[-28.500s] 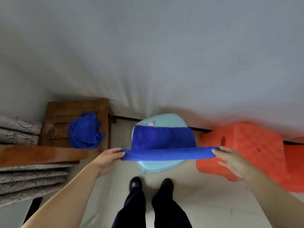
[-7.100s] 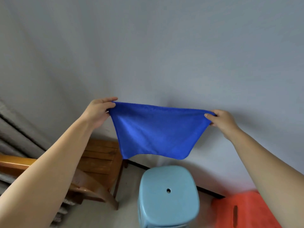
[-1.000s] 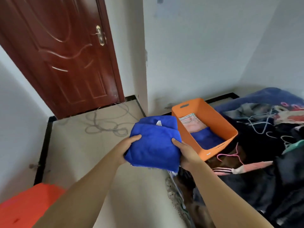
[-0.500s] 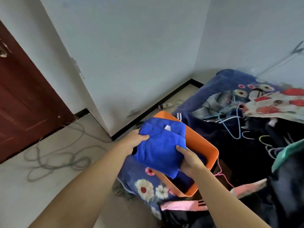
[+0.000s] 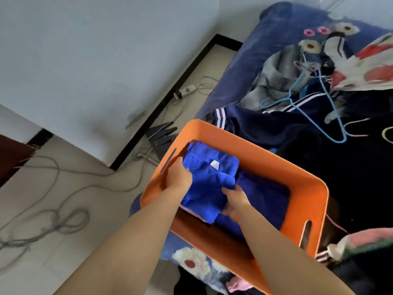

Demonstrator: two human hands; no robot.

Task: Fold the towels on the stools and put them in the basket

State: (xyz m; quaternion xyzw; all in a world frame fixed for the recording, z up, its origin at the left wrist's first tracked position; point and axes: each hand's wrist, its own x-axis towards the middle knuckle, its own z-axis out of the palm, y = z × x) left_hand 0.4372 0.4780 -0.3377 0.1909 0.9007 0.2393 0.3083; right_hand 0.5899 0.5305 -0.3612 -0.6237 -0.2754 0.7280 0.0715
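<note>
Head view: both hands, left hand and right hand, grip clamped on the folded towel, inside the basket toward its 9 o'clock wall. Lower it flat, release together so folds hold.

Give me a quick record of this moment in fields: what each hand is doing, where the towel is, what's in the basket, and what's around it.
left hand: left hand grips the folded blue towel at its left edge
right hand: right hand grips the towel's near right corner
towel position: inside the rim of the orange basket, still held
towel detail: white tag showing on top
basket contents: another blue towel lies under and to the right
surroundings: basket sits on a bed among dark clothes and hangers; cables on the floor
</note>
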